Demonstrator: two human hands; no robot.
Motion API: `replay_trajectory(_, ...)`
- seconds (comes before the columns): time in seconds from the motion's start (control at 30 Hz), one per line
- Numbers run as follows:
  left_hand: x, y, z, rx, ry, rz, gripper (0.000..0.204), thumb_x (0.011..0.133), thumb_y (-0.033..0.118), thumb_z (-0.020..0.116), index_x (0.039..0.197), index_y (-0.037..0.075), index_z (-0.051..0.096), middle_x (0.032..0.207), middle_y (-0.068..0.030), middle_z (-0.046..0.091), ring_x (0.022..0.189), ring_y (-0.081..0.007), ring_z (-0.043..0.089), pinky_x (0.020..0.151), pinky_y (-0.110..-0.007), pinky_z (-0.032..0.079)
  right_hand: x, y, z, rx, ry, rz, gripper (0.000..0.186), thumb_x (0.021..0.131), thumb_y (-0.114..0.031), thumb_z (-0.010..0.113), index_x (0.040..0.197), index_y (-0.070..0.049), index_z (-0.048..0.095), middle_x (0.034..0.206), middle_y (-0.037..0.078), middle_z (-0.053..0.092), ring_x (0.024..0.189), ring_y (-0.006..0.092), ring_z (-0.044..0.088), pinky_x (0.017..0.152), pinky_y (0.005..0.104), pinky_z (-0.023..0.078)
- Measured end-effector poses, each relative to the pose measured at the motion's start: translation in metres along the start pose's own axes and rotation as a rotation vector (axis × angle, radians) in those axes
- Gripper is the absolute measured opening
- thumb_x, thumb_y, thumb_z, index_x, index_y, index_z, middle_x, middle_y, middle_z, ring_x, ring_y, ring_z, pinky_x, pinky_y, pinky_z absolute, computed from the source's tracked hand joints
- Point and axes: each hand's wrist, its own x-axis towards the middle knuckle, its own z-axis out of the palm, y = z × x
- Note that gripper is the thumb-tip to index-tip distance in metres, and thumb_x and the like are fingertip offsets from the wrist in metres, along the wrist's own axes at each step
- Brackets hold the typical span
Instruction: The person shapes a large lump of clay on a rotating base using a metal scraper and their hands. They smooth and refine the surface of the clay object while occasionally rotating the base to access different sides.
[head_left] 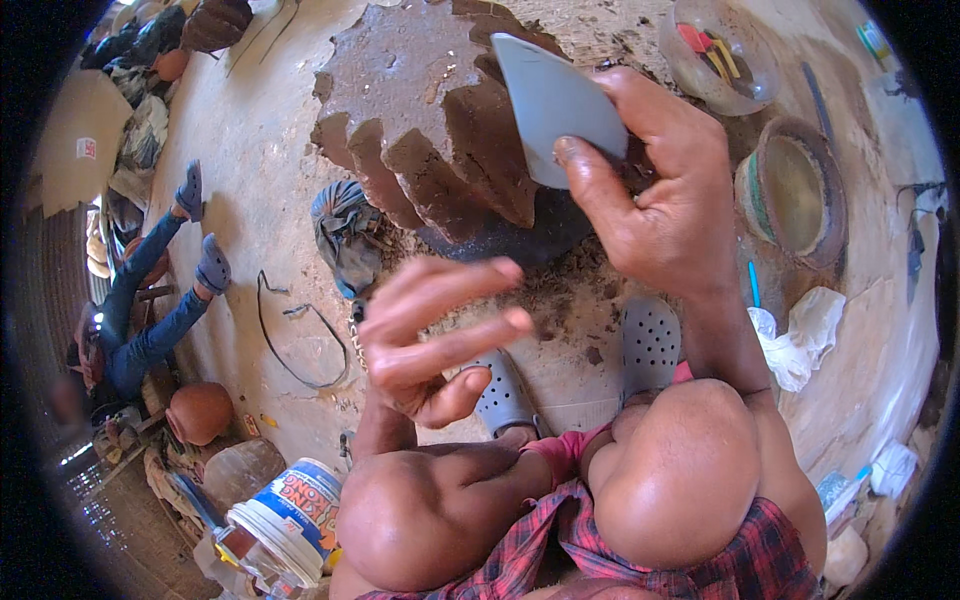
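Clay [410, 130], a big dark-brown mass with deep, jagged ridges down its side, sits low in front of the seated person, over a dark base [530, 238] with crumbs strewn around it. Over its right side, the right grip [665, 195] is clenched on a flat grey scraper [550, 105], thumb pressed on the face; from where I stand I can't tell whether the edge meets the ridges. The left grip [425, 330] is released, a bit blurred, fingers spread above the knee side of the clay, with nothing in them that I can see.

Just left of the clay lies a bunched dark cloth [345, 240], and nearer the knees a looped black strap [340, 368] on the floor [275, 190]. Over on the right, a clear bowl [690, 85] carries red and yellow tools, with a round basin [838, 190] near it. Off left, another person's blue-trousered legs [150, 345] stretch out near a reddish pot [200, 412].
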Motion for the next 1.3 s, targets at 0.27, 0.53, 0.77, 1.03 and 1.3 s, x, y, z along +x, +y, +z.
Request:
replay_trajectory(0.27, 0.042, -0.061, -0.005, 0.142, 0.523, -0.413, 0.148, 0.061, 0.050, 0.103, 0.171, 0.001, 0.016, 0.176, -0.0268, 0.019, 0.162, -0.0379, 0.023, 0.129, -0.047, 0.026, 0.015, -0.002, 0.023, -0.195, -0.045, -0.147, 0.027, 0.085, 0.004, 0.073, 0.111, 0.000, 0.074, 0.097, 0.017, 0.073, 0.083, 0.0359, 0.071, 0.072, 0.0380, 0.057)
replay_trajectory(0.53, 0.047, -0.066, 0.002, 0.230, 0.478, -0.432, 0.148, 0.057, 0.052, 0.103, 0.170, 0.003, 0.022, 0.175, -0.0293, 0.019, 0.163, -0.0409, 0.022, 0.130, -0.048, 0.025, 0.001, -0.010, 0.029, -0.065, -0.064, -0.159, 0.022, 0.084, 0.000, 0.073, 0.106, 0.002, 0.075, 0.090, 0.018, 0.069, 0.079, 0.0397, 0.070, 0.070, 0.0465, 0.057)
replay_trajectory(0.77, 0.032, -0.073, -0.008, 0.128, 0.425, -0.246, 0.137, 0.077, 0.080, 0.077, 0.173, 0.005, 0.013, 0.178, -0.0183, 0.018, 0.160, -0.0303, 0.027, 0.131, -0.046, 0.022, -0.008, -0.014, -0.003, -0.031, -0.072, -0.185, 0.018, 0.089, 0.007, 0.075, 0.107, 0.004, 0.075, 0.095, 0.010, 0.075, 0.081, 0.0171, 0.070, 0.073, 0.0296, 0.055)
replay_trajectory(1.03, 0.000, -0.087, -0.011, -0.318, 0.929, -0.348, 0.054, 0.113, 0.044, 0.051, 0.146, 0.001, 0.054, 0.152, -0.0217, 0.056, 0.145, -0.0333, 0.052, 0.117, -0.049, 0.044, -0.022, 0.020, -0.021, 0.051, 0.285, 0.140, 0.020, 0.095, -0.003, 0.075, 0.114, 0.001, 0.071, 0.100, 0.007, 0.076, 0.092, 0.0109, 0.070, 0.082, 0.0295, 0.056)
replay_trajectory(1.3, -0.118, -0.160, 0.010, -0.279, 1.151, -1.034, 0.028, 0.116, 0.028, 0.050, 0.108, 0.007, 0.066, 0.105, -0.0097, 0.077, 0.099, -0.0207, 0.074, 0.085, -0.036, 0.060, -0.081, 0.079, -0.094, -0.710, -0.246, 0.618, 0.043, 0.081, -0.007, 0.068, 0.124, -0.006, 0.071, 0.101, 0.026, 0.076, 0.097, 0.0392, 0.076, 0.089, 0.0449, 0.058)
